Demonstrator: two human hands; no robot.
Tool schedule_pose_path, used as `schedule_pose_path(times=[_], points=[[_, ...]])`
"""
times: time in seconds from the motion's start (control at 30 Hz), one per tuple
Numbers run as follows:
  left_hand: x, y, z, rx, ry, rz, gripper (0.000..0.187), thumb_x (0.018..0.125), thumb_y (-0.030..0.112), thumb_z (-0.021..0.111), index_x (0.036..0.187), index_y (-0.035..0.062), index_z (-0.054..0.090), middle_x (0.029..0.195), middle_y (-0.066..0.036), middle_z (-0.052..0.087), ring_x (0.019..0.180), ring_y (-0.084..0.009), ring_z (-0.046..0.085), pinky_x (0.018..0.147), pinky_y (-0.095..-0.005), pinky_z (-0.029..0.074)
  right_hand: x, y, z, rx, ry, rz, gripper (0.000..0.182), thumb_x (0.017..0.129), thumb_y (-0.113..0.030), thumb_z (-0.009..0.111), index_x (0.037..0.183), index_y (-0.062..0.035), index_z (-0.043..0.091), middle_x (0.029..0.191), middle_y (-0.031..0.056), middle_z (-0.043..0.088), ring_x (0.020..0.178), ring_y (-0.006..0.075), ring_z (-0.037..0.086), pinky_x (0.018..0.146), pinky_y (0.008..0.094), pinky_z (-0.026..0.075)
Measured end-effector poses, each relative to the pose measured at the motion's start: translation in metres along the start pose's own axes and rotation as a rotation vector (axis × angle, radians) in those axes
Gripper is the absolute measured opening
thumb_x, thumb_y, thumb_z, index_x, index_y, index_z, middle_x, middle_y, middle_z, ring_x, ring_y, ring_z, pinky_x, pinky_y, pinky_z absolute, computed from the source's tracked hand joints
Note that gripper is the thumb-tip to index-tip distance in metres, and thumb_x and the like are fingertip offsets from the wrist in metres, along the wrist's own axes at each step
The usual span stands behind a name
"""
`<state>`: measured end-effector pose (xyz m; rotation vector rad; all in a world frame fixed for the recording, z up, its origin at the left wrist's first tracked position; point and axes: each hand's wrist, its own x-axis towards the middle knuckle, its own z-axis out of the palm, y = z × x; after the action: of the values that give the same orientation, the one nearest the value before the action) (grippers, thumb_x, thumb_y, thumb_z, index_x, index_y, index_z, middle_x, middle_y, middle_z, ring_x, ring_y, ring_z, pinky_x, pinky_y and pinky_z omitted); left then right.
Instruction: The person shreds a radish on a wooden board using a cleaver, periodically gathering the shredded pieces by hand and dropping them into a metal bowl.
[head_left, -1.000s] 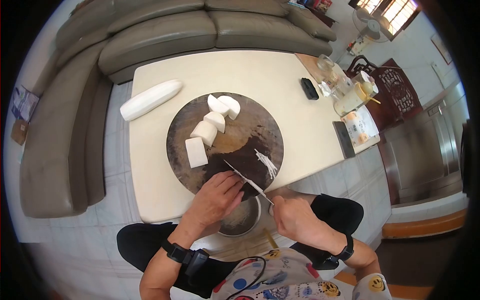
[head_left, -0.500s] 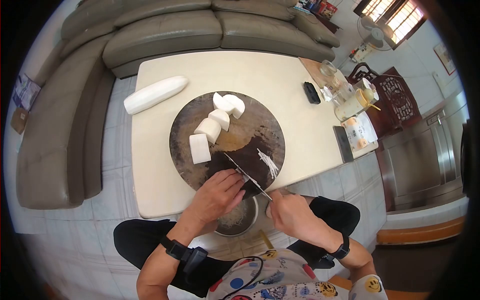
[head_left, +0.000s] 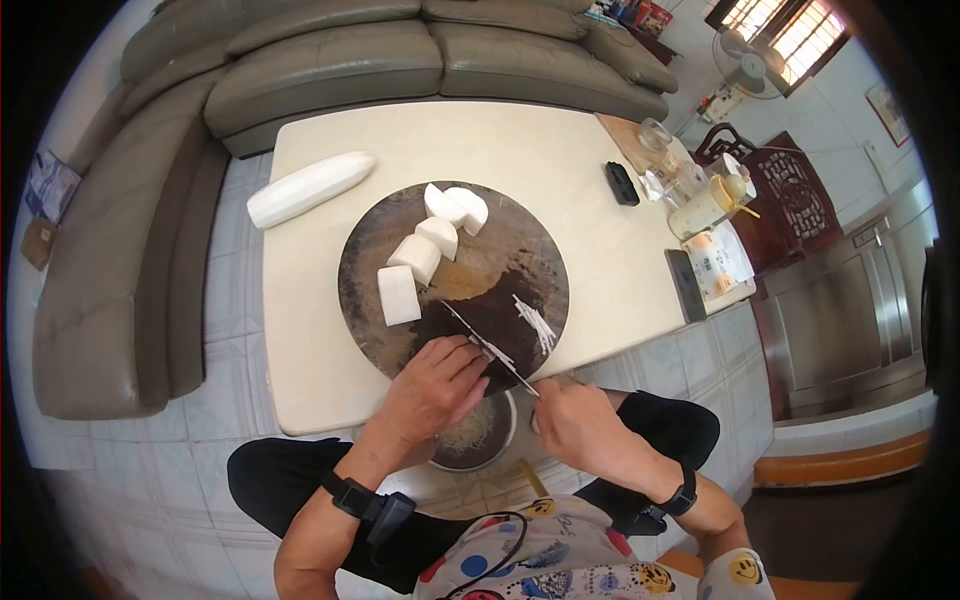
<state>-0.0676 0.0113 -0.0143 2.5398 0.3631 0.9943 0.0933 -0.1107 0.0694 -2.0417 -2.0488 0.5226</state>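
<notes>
My right hand [head_left: 585, 425] is closed on the handle of a kitchen knife [head_left: 516, 374], whose blade is seen nearly edge-on, slanting across the near part of a round wooden chopping board [head_left: 520, 240]. Curled beside the blade, my left hand [head_left: 437, 385] presses down white radish slices, mostly hidden under its fingers. Thin radish strips [head_left: 535, 325] lie right of the knife. Several cut radish chunks, among them a block [head_left: 400, 296] nearest my left hand, form a line toward the board's far side. Below the board's near edge, a metal bowl [head_left: 512, 425] contains radish shreds [head_left: 465, 437].
A whole peeled radish [head_left: 311, 189] lies on the cream table [head_left: 590, 280], left of the board. On the right are a black object [head_left: 621, 184], a dark flat slab [head_left: 685, 285], a yellowish cup [head_left: 700, 212] and glass jars. A leather sofa [head_left: 330, 75] borders the table's far side.
The knife blade and my right hand have shifted slightly left, along the radish under my left fingers. The strips and chunks lie as before.
</notes>
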Motion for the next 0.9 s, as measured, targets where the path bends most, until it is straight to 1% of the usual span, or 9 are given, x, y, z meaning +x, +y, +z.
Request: schedule_pose_path(times=[0.1,0.17,0.27,0.43,0.5,0.63,0.73,0.8,0.9], points=[[0.0,-0.001,-0.001,0.015,-0.029,0.015,0.028,0.072,0.011,0.067,0.096,-0.0009,0.062,0.099,-0.01,0.057,0.1,-0.0255,0.052,0.086,-0.0357,0.044,-0.002,-0.003,-0.003,-0.014,-0.037,0.037,0.012,0.074,-0.006,0.056,0.077,0.0035,0.049,0.058,0.0214,0.055,0.057,0.0418,0.056,0.054,0.0477,0.044],[0.0,-0.001,0.0,0.023,-0.029,0.015,0.028,0.072,0.011,0.067,0.097,-0.0006,0.062,0.1,-0.009,0.057,0.1,-0.0256,0.052,0.086,-0.0358,0.044,0.0,-0.006,-0.006,-0.029,-0.076,0.007,0.014,0.068,-0.003,0.058,0.077,0.0046,0.05,0.062,0.0237,0.058,0.061,0.0407,0.06,0.056,0.0457,0.048],[0.0,-0.001,0.001,0.029,-0.04,0.015,0.027,0.071,0.01,0.067,0.096,-0.0001,0.062,0.1,-0.009,0.057,0.1,-0.0258,0.053,0.086,-0.0361,0.044,0.009,-0.007,0.005,-0.075,-0.038,0.009,0.016,0.066,-0.003,0.059,0.077,0.0044,0.049,0.062,0.0233,0.059,0.061,0.0402,0.061,0.056,0.0453,0.049],[0.001,0.003,0.001,0.056,-0.012,0.01,0.025,0.07,0.008,0.068,0.094,-0.0003,0.063,0.099,-0.009,0.057,0.098,-0.0259,0.053,0.086,-0.0364,0.045,0.012,-0.002,0.007,-0.031,0.022,0.042,0.014,0.066,-0.002,0.058,0.076,0.004,0.049,0.062,0.023,0.059,0.061,0.0396,0.061,0.056,0.0444,0.049],[0.0,0.004,0.003,0.025,0.008,-0.01,0.026,0.067,0.004,0.068,0.092,0.0005,0.063,0.097,-0.011,0.058,0.096,-0.0295,0.054,0.083,-0.0383,0.045,0.002,-0.004,0.006,-0.025,-0.006,0.051,0.014,0.066,-0.001,0.058,0.075,0.0043,0.049,0.062,0.0229,0.059,0.061,0.0394,0.061,0.055,0.0438,0.049],[0.001,0.003,0.0,0.057,-0.017,0.011,0.024,0.069,0.007,0.068,0.092,-0.0007,0.063,0.097,-0.01,0.057,0.097,-0.0266,0.054,0.084,-0.0362,0.045,-0.003,-0.009,0.002,-0.044,-0.074,0.079,0.014,0.066,-0.001,0.058,0.075,0.0042,0.049,0.061,0.0235,0.058,0.06,0.0398,0.061,0.054,0.0444,0.049],[0.002,0.004,-0.001,0.058,-0.028,0.003,0.024,0.069,0.007,0.068,0.091,-0.0007,0.063,0.096,-0.01,0.057,0.096,-0.0269,0.054,0.084,-0.0361,0.046,0.002,-0.008,0.007,-0.017,-0.045,0.045,0.014,0.066,-0.001,0.058,0.075,0.0047,0.05,0.061,0.0241,0.058,0.059,0.0403,0.061,0.054,0.045,0.048],[0.002,0.005,0.0,0.066,-0.024,0.0,0.023,0.069,0.006,0.068,0.09,-0.0007,0.063,0.097,-0.01,0.058,0.097,-0.0271,0.054,0.084,-0.0363,0.046,0.008,-0.005,0.011,-0.033,0.016,0.001,0.013,0.069,-0.003,0.056,0.075,0.0038,0.047,0.055,0.0214,0.055,0.055,0.041,0.057,0.051,0.047,0.045],[-0.001,0.004,0.003,0.026,0.01,-0.018,0.026,0.066,0.002,0.069,0.092,-0.0003,0.063,0.097,-0.011,0.059,0.097,-0.0293,0.055,0.084,-0.0377,0.047,0.012,-0.001,0.014,0.007,0.068,0.027,0.012,0.069,-0.002,0.056,0.074,0.0034,0.047,0.055,0.022,0.054,0.054,0.0411,0.057,0.05,0.0474,0.045]])
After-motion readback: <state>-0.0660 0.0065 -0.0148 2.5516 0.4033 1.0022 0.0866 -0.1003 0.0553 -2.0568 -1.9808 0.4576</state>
